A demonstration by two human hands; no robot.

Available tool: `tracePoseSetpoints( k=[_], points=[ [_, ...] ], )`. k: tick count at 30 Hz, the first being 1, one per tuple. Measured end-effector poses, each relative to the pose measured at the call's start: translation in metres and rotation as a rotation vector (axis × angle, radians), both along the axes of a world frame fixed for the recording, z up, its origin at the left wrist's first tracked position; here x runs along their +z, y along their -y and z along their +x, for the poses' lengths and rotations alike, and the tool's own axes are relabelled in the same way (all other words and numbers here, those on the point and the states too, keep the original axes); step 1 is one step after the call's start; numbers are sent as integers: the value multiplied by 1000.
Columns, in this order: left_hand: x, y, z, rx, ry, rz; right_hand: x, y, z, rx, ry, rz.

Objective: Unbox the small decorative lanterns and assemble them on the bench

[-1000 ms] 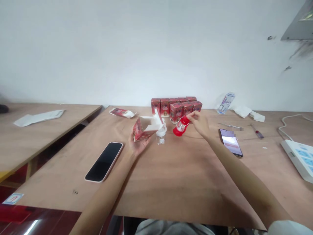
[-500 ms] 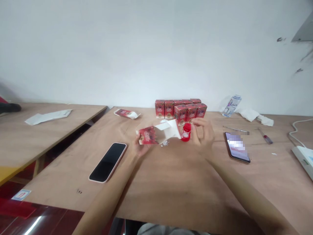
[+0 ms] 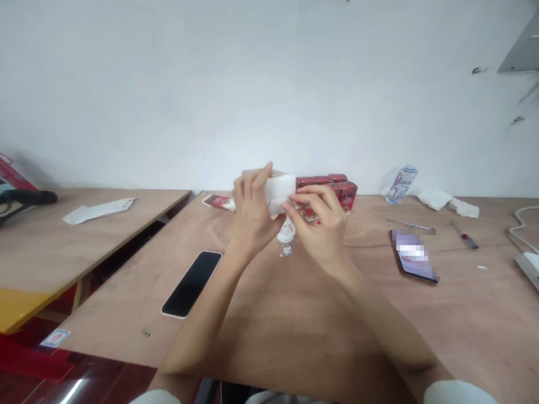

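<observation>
My left hand (image 3: 251,209) is wrapped round a small carton (image 3: 281,184), lifted above the table, with plain white sides toward me. The fingers and thumb of my right hand (image 3: 320,224) pinch the lower right edge of this carton at a white flap. Just below and between the hands, a white dome-shaped piece (image 3: 286,233) stands on the table with a small flat white piece (image 3: 286,250) before it. Behind my right hand are several red printed boxes (image 3: 347,196), partly hidden. Only a speck of a red object (image 3: 319,223) shows beside that hand.
A flattened red carton (image 3: 217,201) lies at the back left. One black-screened phone (image 3: 191,285) lies left of my left forearm, and a lit phone (image 3: 415,255) lies to the right. Farther right are a bottle (image 3: 401,183), crumpled tissue (image 3: 434,198), tweezers (image 3: 410,225) and a screwdriver (image 3: 465,237).
My left hand has raised the carton and turned it, so white sides face me instead of the red print. My right hand has come left from beside the red object onto the carton's flap.
</observation>
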State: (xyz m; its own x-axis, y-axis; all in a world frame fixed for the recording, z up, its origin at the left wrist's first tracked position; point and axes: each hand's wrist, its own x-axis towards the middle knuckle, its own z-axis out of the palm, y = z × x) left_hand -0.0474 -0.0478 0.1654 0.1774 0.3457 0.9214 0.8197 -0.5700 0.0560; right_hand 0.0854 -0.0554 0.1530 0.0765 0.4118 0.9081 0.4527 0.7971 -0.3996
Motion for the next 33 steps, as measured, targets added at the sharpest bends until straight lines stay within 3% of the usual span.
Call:
tracePoseSetpoints(
  k=[4, 7, 10, 16, 20, 24, 33],
  points=[
    [-18, -33, 15, -59, 103, 55, -6, -16, 4, -1, -78, -236],
    [-29, -50, 19, -141, 80, 52, -9, -26, 12, 83, -150, -450],
    [-35, -60, 17, -176, 51, 0, -11, -32, 17, 160, -170, -558],
    [-37, -63, 13, -125, 22, -38, -15, -40, 21, 220, -31, -522],
    [-34, -60, 11, -152, -82, -48, -11, -44, 31, 60, 105, -307],
    [-30, -55, 7, -207, -204, -136, -7, -44, 37, 79, 350, -120],
    [-19, -38, -2, -250, -293, -295, -4, -41, 56, 178, 414, -234]
  ],
)
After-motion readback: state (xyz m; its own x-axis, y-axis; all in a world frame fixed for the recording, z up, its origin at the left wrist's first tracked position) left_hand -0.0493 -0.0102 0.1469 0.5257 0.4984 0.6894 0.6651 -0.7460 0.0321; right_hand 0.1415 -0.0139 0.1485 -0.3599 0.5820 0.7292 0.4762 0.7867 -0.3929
